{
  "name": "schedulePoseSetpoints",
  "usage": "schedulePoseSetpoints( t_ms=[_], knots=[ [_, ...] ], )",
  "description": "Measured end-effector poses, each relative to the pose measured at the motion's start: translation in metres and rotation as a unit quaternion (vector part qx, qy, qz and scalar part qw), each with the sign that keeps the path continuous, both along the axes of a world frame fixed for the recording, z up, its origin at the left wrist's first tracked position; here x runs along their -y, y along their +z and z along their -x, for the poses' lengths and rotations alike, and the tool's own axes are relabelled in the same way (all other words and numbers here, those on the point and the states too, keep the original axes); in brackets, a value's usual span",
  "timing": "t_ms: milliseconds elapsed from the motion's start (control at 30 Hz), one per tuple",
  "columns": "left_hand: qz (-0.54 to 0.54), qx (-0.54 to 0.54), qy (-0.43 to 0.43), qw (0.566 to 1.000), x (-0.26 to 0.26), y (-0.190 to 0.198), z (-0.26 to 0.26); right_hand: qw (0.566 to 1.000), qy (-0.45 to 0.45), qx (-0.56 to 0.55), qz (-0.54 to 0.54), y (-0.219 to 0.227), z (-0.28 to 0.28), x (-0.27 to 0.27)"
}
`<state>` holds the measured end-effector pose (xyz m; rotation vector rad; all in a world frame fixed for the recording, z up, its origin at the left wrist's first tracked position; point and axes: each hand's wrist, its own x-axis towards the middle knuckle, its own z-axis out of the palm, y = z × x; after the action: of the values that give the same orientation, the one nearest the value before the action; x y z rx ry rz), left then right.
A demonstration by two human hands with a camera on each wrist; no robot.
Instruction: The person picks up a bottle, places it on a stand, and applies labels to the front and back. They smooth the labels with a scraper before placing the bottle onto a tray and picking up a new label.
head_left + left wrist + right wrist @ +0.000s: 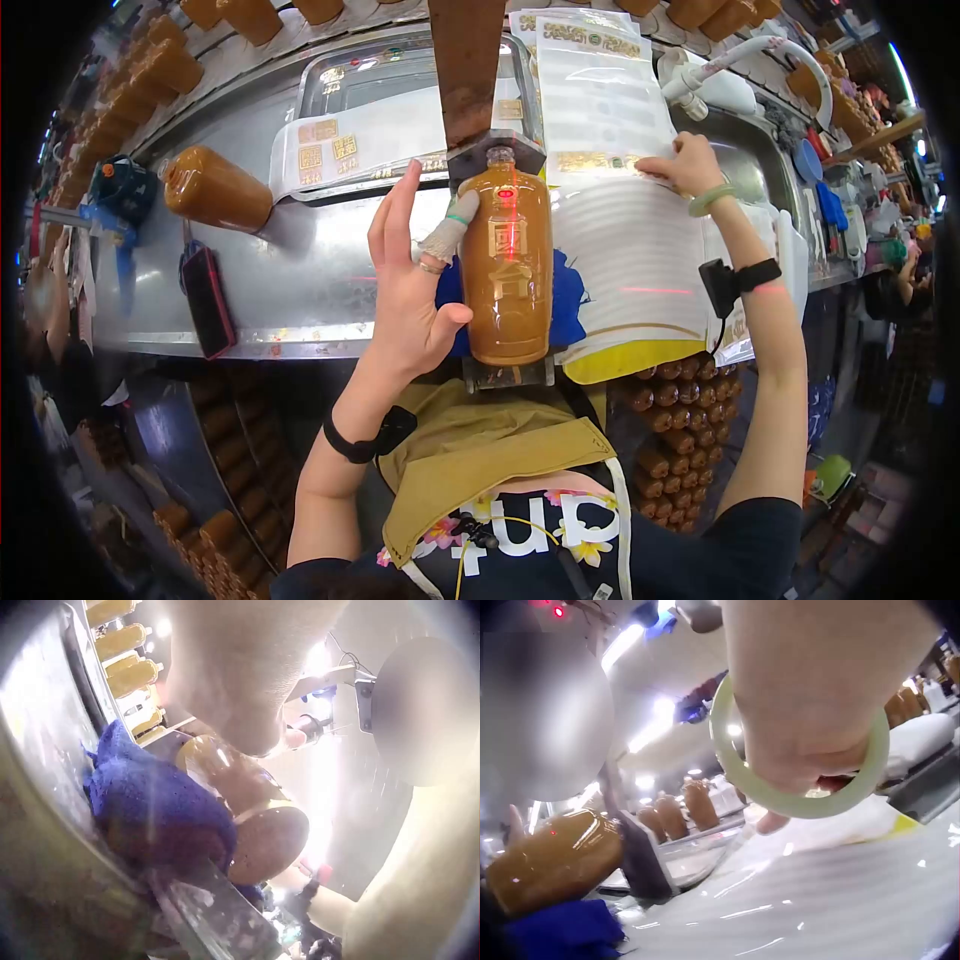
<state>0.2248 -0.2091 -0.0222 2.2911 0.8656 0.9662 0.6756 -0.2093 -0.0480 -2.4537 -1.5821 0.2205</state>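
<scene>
A glossy brown bottle (508, 270) with gold characters lies on a blue cloth (568, 300), its neck toward a dark upright board. My left hand (400, 270) is beside it, fingers extended, thumb apart; the wrapped index finger (447, 232) rests along the bottle's upper left side. To the right, my right hand (690, 165), with a pale green bangle (711, 199) at the wrist, reaches to a gold-patterned strip (590, 162) at the top of white sheets (625, 250). Its fingertips are right at the strip; I cannot tell whether they pinch it.
Another brown bottle (217, 190) stands at the left near a phone (207, 300). Behind is a metal tray (375, 75) with a sheet of gold square decals (312, 158). A white faucet (735, 55) arches over a sink (750, 155) at the right. Many brown bottles line the back.
</scene>
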Motion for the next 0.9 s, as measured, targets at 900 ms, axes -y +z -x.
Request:
schedulePoseSetpoints(
  t_ms=[900],
  knots=[
    [0.489,0.215,-0.193,0.823,0.045,0.073,0.011,0.877,0.228,-0.42,-0.041,0.166,0.227,0.105]
  ],
)
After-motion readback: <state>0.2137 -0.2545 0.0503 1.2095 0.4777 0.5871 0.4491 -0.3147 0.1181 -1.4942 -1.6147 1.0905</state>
